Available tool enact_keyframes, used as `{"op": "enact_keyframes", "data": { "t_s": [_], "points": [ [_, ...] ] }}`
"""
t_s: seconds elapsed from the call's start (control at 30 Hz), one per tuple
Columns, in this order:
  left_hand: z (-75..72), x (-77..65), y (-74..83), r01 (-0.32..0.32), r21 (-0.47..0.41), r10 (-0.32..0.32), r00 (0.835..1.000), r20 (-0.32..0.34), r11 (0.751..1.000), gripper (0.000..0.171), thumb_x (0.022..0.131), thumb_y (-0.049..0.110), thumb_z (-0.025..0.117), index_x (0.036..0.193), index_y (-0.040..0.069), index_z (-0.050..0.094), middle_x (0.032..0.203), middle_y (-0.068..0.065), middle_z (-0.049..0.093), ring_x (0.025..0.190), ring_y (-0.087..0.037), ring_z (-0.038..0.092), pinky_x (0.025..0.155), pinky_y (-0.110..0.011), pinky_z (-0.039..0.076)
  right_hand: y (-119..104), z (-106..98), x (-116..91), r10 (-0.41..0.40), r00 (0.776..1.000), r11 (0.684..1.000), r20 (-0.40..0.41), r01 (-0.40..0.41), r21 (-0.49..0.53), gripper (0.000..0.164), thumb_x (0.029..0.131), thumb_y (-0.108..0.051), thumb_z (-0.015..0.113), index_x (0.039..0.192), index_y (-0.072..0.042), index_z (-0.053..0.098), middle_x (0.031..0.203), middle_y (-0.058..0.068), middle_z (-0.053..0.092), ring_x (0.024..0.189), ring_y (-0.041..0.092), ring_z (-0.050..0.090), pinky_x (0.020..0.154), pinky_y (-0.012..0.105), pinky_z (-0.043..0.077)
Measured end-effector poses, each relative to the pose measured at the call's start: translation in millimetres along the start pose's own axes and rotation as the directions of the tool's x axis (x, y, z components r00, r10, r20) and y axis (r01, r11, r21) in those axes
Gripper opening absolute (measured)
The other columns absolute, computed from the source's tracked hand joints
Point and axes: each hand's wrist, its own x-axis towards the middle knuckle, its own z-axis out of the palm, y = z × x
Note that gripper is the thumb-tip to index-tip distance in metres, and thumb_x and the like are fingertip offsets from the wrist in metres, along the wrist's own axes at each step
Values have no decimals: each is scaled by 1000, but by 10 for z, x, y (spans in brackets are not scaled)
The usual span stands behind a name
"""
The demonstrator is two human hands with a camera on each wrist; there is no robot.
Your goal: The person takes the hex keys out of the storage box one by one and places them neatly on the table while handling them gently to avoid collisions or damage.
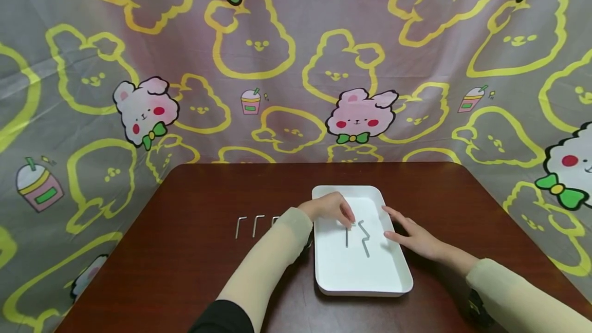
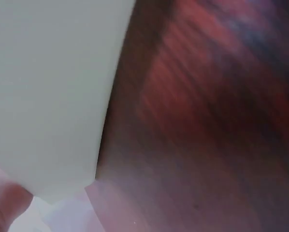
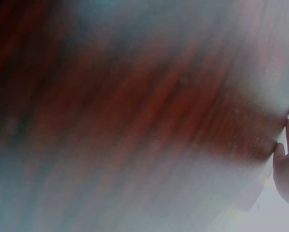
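A white rectangular tray (image 1: 363, 276) stands on the table, with several L-shaped hex keys inside. My left hand (image 1: 329, 206) reaches over the tray's left rim and pinches a hex key (image 1: 347, 238) by its short bent end, the long arm pointing toward me. Just right of it lie two more, an upper hex key (image 1: 364, 229) and a lower hex key (image 1: 366, 248), end to end in a zigzag. My right hand (image 1: 418, 239) rests its extended fingertips and thumb against the tray's right rim. In the right wrist view, part of that hand (image 3: 288, 169) shows at the edge.
On the dark brown table (image 1: 185, 256), left of the tray, a row holds a hex key (image 1: 238, 227), another hex key (image 1: 255, 226) and a third hex key (image 1: 274, 220) partly hidden by the left sleeve (image 1: 273, 251). A patterned curtain (image 1: 287, 91) hangs behind the table.
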Motion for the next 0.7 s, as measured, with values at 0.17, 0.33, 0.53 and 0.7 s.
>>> {"op": "enact_keyframes", "data": {
  "t_s": [0.17, 0.33, 0.53, 0.7],
  "points": [
    [-4, -11, 13, 26, 11, -26, 999, -27, 1000, 10, 77, 13, 83, 85, 10, 79, 75, 10, 70, 74, 0, 59, 74, -15, 44, -18, -12, -3, -7, 1000, 1000, -5, 7, 3, 73, 95, -41, 60, 154, -19, 22, 143, 28, 37, 130, 48, 32, 94, 69, 31],
    [12, -11, 12, 66, 17, -65, 997, -29, 998, 8, 78, 15, 83, 84, 12, 80, 75, 11, 70, 77, -1, 58, 77, -15, 43, -35, -15, -15, -3, 1000, 1000, -4, 3, 4, 73, 95, -40, 60, 154, -20, 23, 143, 27, 37, 130, 48, 32, 94, 69, 32],
    [34, -7, -1, 94, 27, -94, 995, -22, 995, 7, 78, 17, 84, 82, 14, 79, 74, 12, 69, 76, -2, 57, 76, -16, 42, -54, -11, -20, -15, 1000, 1000, 2, 15, 9, 73, 95, -37, 62, 154, -19, 22, 142, 28, 38, 128, 48, 33, 92, 67, 34],
    [51, -6, 3, 64, 91, -62, 998, -21, 994, 6, 79, 18, 83, 79, 14, 78, 71, 12, 67, 70, -3, 54, 72, -16, 42, -53, -5, -14, -7, 1000, 1000, -3, 7, -1, 73, 95, -37, 62, 154, -20, 23, 142, 27, 38, 128, 47, 34, 93, 66, 34]
  ]
}}
